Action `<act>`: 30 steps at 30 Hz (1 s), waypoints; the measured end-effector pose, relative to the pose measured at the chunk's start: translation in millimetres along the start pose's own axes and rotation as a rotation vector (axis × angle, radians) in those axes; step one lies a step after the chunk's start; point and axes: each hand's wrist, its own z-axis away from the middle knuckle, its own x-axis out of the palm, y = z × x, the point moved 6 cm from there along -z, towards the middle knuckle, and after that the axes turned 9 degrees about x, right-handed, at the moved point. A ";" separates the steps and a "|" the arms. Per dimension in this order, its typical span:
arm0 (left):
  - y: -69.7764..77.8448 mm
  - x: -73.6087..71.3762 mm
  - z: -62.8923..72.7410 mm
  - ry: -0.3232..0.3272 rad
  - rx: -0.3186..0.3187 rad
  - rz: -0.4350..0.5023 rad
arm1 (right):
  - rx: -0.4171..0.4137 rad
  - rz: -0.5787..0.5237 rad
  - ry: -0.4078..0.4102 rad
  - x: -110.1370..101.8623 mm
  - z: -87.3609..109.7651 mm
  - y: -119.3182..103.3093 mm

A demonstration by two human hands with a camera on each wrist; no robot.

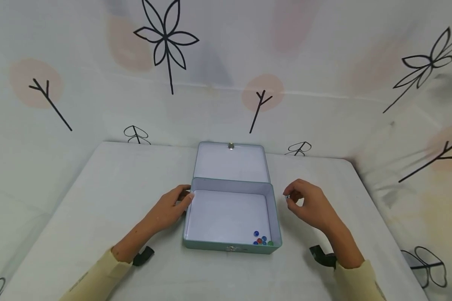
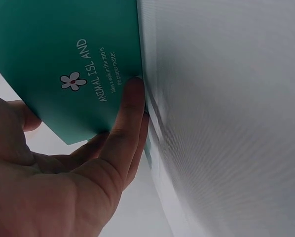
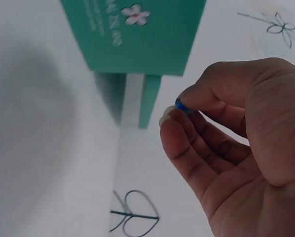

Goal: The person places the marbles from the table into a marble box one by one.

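Observation:
A green tin box (image 1: 226, 217) with a pale inside lies with its lid (image 1: 231, 163) folded back behind it. My left hand (image 1: 171, 207) holds the box by its left wall, thumb over the rim and fingers against the green side (image 2: 88, 113), low near the table. To the right of the box, my right hand (image 1: 312, 205) is raised and pinches a blue glass marble (image 3: 183, 106) between thumb and fingertips. In the box's front right corner sit several marbles: blue ones (image 1: 256, 233), a red one (image 1: 259, 241) and a green one (image 1: 270, 243).
The box stands on a table (image 1: 135, 175) under a white cloth. Behind and beside it hangs a white sheet (image 1: 211, 113) printed with black plant drawings and pale blots. Dark straps (image 1: 324, 257) show at both wrists by the sleeves (image 1: 355, 280).

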 end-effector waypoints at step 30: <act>3.2 1.1 2.6 0.000 -0.006 0.030 | -0.198 0.025 -0.283 9.5 36.0 -79.6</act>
